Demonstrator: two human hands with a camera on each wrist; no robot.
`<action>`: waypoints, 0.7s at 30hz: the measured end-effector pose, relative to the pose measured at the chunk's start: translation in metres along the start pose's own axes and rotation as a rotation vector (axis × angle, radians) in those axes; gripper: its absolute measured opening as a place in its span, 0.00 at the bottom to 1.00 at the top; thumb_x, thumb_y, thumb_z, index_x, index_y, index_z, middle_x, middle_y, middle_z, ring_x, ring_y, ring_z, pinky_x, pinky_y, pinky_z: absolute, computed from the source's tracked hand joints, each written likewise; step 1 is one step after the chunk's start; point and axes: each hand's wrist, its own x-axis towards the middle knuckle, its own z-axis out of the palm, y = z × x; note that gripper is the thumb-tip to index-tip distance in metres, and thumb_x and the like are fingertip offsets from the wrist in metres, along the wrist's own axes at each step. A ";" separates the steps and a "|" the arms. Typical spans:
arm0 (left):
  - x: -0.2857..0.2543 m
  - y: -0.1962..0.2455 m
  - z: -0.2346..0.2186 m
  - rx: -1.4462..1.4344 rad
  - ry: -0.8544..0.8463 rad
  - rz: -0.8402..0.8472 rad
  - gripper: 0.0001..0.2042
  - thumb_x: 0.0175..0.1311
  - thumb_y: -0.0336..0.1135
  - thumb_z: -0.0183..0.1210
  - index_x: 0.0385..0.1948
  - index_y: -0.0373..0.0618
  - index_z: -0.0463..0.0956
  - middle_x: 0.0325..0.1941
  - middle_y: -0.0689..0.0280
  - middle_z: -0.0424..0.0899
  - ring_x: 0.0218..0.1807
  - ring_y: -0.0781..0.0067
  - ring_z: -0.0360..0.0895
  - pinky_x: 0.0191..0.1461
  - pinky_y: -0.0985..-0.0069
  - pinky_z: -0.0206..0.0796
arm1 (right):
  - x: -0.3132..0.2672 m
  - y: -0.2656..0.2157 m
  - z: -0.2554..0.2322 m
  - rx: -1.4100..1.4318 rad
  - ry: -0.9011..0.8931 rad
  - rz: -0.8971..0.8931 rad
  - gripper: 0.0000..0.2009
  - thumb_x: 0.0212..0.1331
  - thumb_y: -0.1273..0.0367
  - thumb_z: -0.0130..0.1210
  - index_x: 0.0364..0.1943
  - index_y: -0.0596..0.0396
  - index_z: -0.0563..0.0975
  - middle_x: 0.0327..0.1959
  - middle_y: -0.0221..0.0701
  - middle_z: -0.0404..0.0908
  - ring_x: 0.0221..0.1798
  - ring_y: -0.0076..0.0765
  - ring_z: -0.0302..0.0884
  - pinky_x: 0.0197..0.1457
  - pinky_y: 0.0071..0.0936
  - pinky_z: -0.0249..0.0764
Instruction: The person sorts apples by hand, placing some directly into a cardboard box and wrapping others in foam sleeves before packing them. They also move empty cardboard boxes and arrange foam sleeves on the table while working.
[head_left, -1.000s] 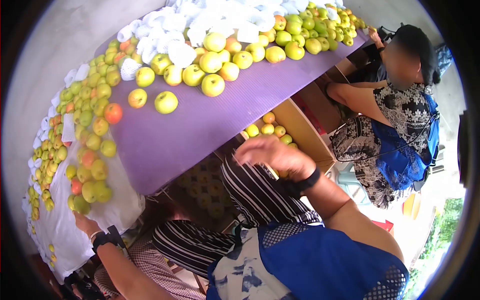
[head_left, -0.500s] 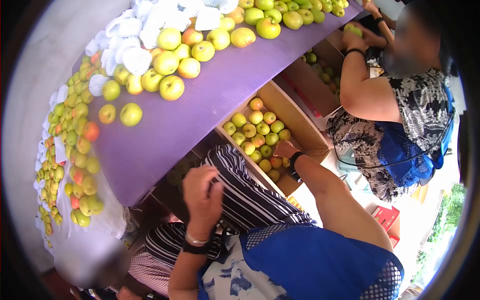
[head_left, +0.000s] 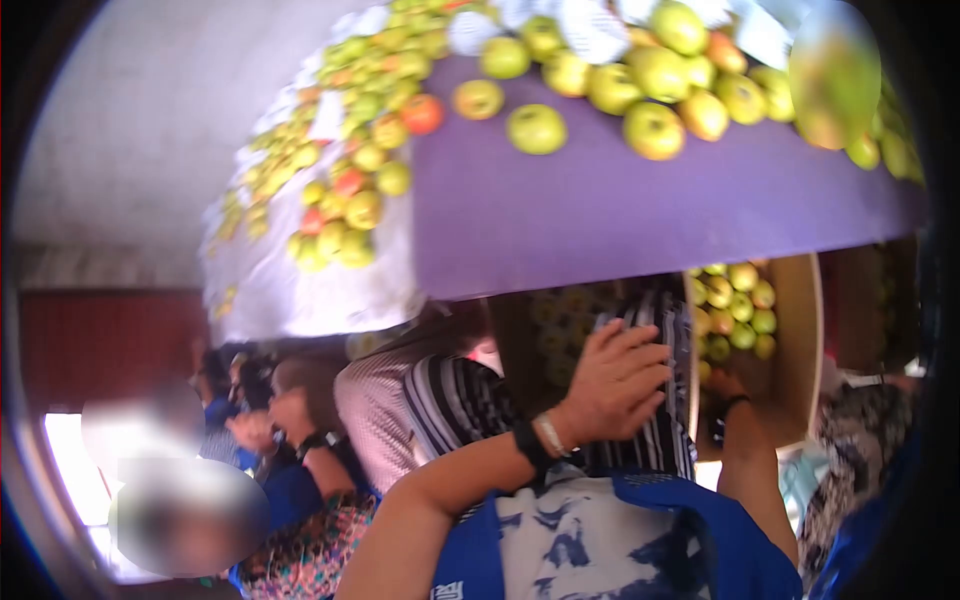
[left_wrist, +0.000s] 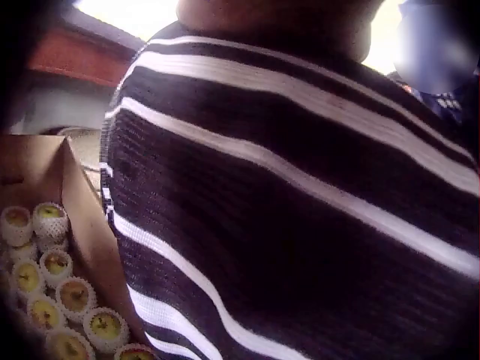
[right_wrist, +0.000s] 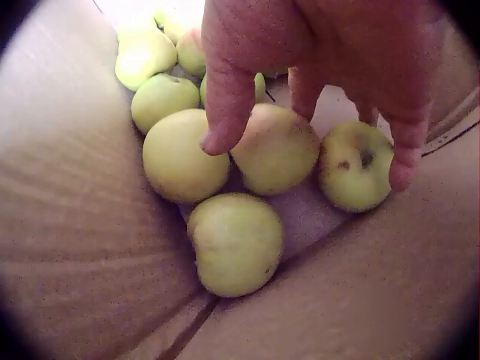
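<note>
In the head view, my left hand (head_left: 615, 385) lies over the striped trouser leg (head_left: 455, 400), fingers spread and holding nothing. My right hand (head_left: 728, 388) is low inside the cardboard box (head_left: 790, 390), partly dim. The right wrist view shows that hand (right_wrist: 330, 60) with its fingers pointing down among green-yellow apples. The thumb overlaps two apples (right_wrist: 274, 148), and a fingertip is against the side of a browned apple (right_wrist: 355, 166). Another apple (right_wrist: 235, 244) sits nearer the box corner. Striped cloth (left_wrist: 285, 195) fills most of the left wrist view.
A purple mat (head_left: 640, 210) bears loose apples (head_left: 536, 129) and white foam nets (head_left: 590, 30). More apples lie on white sheeting (head_left: 380, 290) to the left. A second box (left_wrist: 94, 232) beside the leg holds foam-netted apples (left_wrist: 105, 328). Other people sit at both sides.
The head view has swung left. My left hand went from the apples at left, up before the body, then down over the leg. My right hand moved from above the leg into the box.
</note>
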 end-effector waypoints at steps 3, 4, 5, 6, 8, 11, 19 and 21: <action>-0.001 -0.004 -0.014 -0.018 0.013 -0.003 0.12 0.44 0.34 0.59 0.33 0.46 0.76 0.45 0.65 0.76 0.55 0.59 0.68 0.62 0.57 0.48 | -0.029 -0.006 -0.037 0.517 -0.029 0.405 0.16 0.50 0.62 0.50 0.43 0.50 0.74 0.46 0.37 0.73 0.51 0.42 0.70 0.49 0.40 0.70; -0.002 -0.004 -0.014 -0.028 0.007 -0.003 0.11 0.44 0.34 0.58 0.33 0.46 0.76 0.45 0.64 0.76 0.55 0.59 0.68 0.62 0.58 0.48 | -0.045 -0.002 -0.045 0.692 -0.045 0.555 0.18 0.49 0.60 0.52 0.43 0.52 0.73 0.48 0.39 0.72 0.52 0.45 0.69 0.51 0.42 0.68; -0.002 -0.004 -0.015 -0.042 -0.003 -0.002 0.11 0.45 0.34 0.58 0.32 0.46 0.76 0.45 0.64 0.76 0.55 0.59 0.68 0.62 0.58 0.47 | -0.053 -0.004 -0.044 0.872 -0.065 0.706 0.21 0.47 0.57 0.54 0.43 0.54 0.73 0.49 0.41 0.71 0.54 0.49 0.68 0.54 0.44 0.66; -0.003 -0.004 -0.014 -0.037 -0.002 -0.004 0.11 0.45 0.34 0.58 0.32 0.46 0.76 0.45 0.64 0.76 0.55 0.59 0.68 0.62 0.58 0.47 | -0.052 -0.005 -0.032 0.871 -0.063 0.701 0.21 0.47 0.57 0.54 0.43 0.54 0.73 0.49 0.41 0.71 0.54 0.49 0.68 0.54 0.44 0.66; -0.002 -0.003 -0.014 -0.037 0.003 0.000 0.11 0.45 0.34 0.58 0.32 0.46 0.76 0.44 0.64 0.77 0.55 0.59 0.68 0.62 0.58 0.47 | -0.030 0.009 0.030 1.023 -0.048 0.801 0.28 0.38 0.50 0.57 0.43 0.54 0.73 0.51 0.44 0.71 0.57 0.45 0.66 0.56 0.39 0.65; -0.002 0.000 -0.011 -0.025 0.002 -0.002 0.10 0.45 0.34 0.57 0.32 0.47 0.76 0.44 0.64 0.77 0.55 0.59 0.68 0.62 0.59 0.47 | -0.029 0.008 0.028 1.098 -0.076 0.851 0.27 0.41 0.51 0.54 0.44 0.56 0.73 0.50 0.46 0.72 0.56 0.46 0.68 0.56 0.38 0.65; -0.001 0.003 -0.005 0.013 -0.005 0.020 0.11 0.44 0.34 0.57 0.32 0.48 0.77 0.44 0.65 0.77 0.54 0.61 0.69 0.62 0.59 0.48 | -0.125 -0.003 -0.181 1.203 -0.087 0.952 0.32 0.36 0.52 0.57 0.42 0.66 0.74 0.50 0.52 0.71 0.55 0.42 0.69 0.54 0.32 0.67; -0.002 0.004 -0.003 0.015 0.017 0.038 0.11 0.44 0.34 0.57 0.32 0.48 0.77 0.44 0.66 0.77 0.54 0.61 0.68 0.62 0.59 0.48 | -0.121 -0.004 -0.171 1.092 0.027 0.974 0.31 0.37 0.55 0.58 0.45 0.66 0.73 0.50 0.51 0.71 0.54 0.49 0.69 0.53 0.37 0.67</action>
